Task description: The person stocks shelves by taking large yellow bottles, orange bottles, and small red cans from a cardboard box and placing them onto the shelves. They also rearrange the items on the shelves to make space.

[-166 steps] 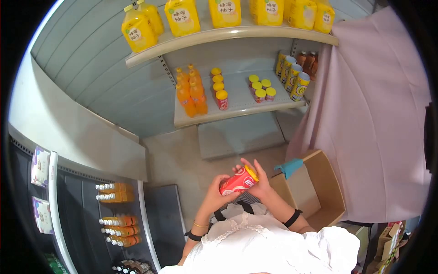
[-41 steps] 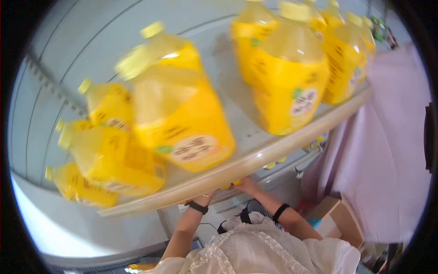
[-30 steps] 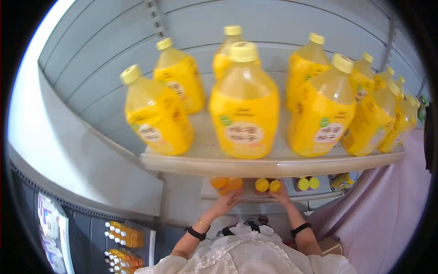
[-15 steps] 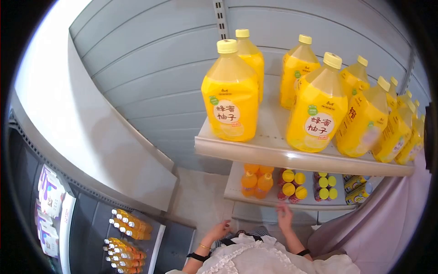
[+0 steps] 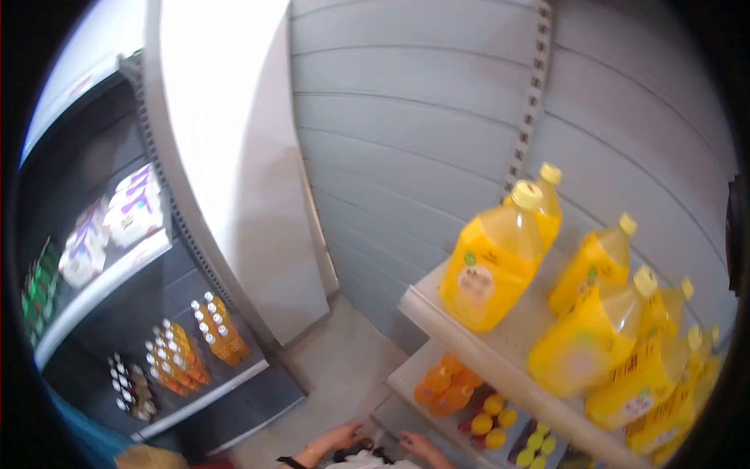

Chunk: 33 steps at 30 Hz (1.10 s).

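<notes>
My left hand (image 5: 342,438) hangs low at the bottom of the view, in front of my body, with fingers loosely apart and nothing in them. To its right, my right hand (image 5: 419,445) is also open and holds nothing, beside the lower shelf (image 5: 400,377). Nearest to it on that shelf are orange drink bottles (image 5: 447,387) and yellow-capped containers (image 5: 486,426). Above stand large yellow drink bottles (image 5: 491,270) with pale yellow caps, on the upper shelf (image 5: 437,306). Neither hand touches any goods.
At left, a dark shelf unit (image 5: 234,383) holds small orange drink bottles (image 5: 221,332), dark bottles (image 5: 133,388) and white-and-purple packs (image 5: 134,205). A white panel (image 5: 273,211) stands between the units. A tan object (image 5: 148,457) shows at the bottom left.
My view has turned left, so the yellow bottles sit lower and farther right, and more of the left unit shows. Both hands have dropped lower in view and closer together.
</notes>
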Tool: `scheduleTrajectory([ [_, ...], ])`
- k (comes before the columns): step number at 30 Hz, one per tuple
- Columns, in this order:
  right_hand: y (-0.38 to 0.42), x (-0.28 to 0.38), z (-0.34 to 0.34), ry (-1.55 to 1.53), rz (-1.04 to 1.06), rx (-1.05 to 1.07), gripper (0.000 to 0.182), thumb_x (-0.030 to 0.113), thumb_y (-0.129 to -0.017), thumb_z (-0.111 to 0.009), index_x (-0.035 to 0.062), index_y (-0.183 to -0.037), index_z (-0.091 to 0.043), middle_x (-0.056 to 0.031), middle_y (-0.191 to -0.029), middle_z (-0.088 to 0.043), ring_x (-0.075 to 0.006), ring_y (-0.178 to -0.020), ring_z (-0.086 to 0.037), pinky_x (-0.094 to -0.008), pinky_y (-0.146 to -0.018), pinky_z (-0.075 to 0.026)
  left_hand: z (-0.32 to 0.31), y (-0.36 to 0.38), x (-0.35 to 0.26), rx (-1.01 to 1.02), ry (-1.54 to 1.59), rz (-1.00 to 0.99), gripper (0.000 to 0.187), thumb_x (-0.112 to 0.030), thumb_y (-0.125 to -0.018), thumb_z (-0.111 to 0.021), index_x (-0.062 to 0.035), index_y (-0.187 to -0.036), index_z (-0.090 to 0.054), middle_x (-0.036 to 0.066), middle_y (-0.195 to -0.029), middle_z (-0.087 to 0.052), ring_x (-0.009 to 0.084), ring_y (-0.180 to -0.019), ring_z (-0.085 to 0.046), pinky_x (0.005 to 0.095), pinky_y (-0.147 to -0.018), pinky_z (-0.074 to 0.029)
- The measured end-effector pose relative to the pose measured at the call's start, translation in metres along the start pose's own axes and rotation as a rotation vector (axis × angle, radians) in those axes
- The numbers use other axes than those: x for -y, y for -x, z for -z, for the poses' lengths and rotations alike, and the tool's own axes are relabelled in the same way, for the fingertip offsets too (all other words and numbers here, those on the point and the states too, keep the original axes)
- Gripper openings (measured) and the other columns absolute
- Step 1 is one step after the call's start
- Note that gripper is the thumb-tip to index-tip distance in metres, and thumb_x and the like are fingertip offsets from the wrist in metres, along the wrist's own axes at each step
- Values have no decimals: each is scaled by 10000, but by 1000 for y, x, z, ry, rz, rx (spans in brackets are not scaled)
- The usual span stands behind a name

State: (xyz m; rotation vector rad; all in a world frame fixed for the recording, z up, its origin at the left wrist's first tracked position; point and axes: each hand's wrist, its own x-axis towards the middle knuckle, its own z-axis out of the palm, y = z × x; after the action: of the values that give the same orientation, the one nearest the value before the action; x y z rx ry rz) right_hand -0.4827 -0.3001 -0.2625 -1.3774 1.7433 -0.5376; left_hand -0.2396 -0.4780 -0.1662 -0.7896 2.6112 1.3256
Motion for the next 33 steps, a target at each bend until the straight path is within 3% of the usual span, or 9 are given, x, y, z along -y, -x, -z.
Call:
scheduleTrajectory([
  [2, -1, 16, 3, -202, -77, 0, 427, 230, -923, -516, 41, -1304, -483, -204, -1286, -514, -305, -1203, -489, -369, -998, -396, 5, 17, -12, 81, -109, 134, 544, -375, -865, -590, -30, -1274, -487, 238, -1135, -592, 391, -1058, -563, 439, -891, -455],
  [6, -14, 5, 6, -243, -38, -64, 409, 217, -913, -531, 30, -1276, -505, -205, -1246, -540, -298, -1177, -508, -363, -981, -408, -69, 27, 50, 175, -4, 164, 600, -333, -827, -656, -28, -1295, -439, 236, -1277, -495, 367, -1158, -488, 437, -979, -387],
  [8, -18, 1, 9, -241, -26, -94, 400, 210, -909, -538, 24, -1263, -516, -206, -1226, -554, -295, -1164, -518, -361, -973, -414, -116, 11, 80, 31, -52, 8, 536, -376, -875, -571, -49, -1288, -476, 236, -1120, -598, 391, -1045, -569, 443, -883, -458],
  [12, -34, -5, 4, -243, 8, -166, 383, 196, -899, -553, 14, -1235, -537, -207, -1186, -580, -289, -1137, -538, -355, -956, -426, -37, 65, 7, -28, 52, 252, 550, -394, -875, -559, -75, -1312, -459, 230, -1150, -587, 397, -1042, -564, 442, -884, -458],
  [15, -43, 8, -6, -231, 48, -167, 374, 190, -895, -560, 8, -1222, -548, -207, -1166, -593, -286, -1124, -548, -352, -947, -432, -33, 96, 22, -154, -35, 420, 539, -394, -869, -564, -79, -1298, -479, 227, -1155, -585, 394, -1043, -562, 440, -890, -460],
  [18, -39, 72, -2, -294, 152, -123, 368, 192, -896, -568, 13, -1218, -559, -197, -1173, -595, -279, -1106, -555, -349, -944, -432, -33, 124, 52, -224, -38, 283, 540, -383, -869, -564, -59, -1293, -479, 223, -1160, -584, 387, -1066, -553, 444, -910, -452],
  [20, -27, 128, -4, -370, -45, -47, 359, 193, -906, -555, 13, -1217, -560, -173, -1166, -609, -276, -1101, -561, -354, -947, -430, -50, 128, 90, -223, -28, 256, 551, -382, -872, -561, -43, -1296, -468, 223, -1170, -579, 385, -1078, -548, 445, -920, -445],
  [23, -51, 124, -54, -257, 117, -38, 382, 213, -915, -555, 25, -1247, -542, -157, -1211, -591, -266, -1133, -546, -359, -957, -425, -29, 179, 92, -272, 55, 291, 534, -356, -879, -552, -22, -1287, -470, 230, -1216, -550, 382, -1117, -521, 440, -949, -420],
  [33, -126, 193, -267, -72, 82, 309, 448, 287, -921, -542, 74, -1311, -484, -162, -1315, -495, -291, -1153, -527, -406, -960, -419, -32, 363, 198, -468, 139, 670, 560, -343, -877, -558, -40, -1332, -438, 218, -1295, -505, 365, -1213, -461, 420, -1012, -369],
])
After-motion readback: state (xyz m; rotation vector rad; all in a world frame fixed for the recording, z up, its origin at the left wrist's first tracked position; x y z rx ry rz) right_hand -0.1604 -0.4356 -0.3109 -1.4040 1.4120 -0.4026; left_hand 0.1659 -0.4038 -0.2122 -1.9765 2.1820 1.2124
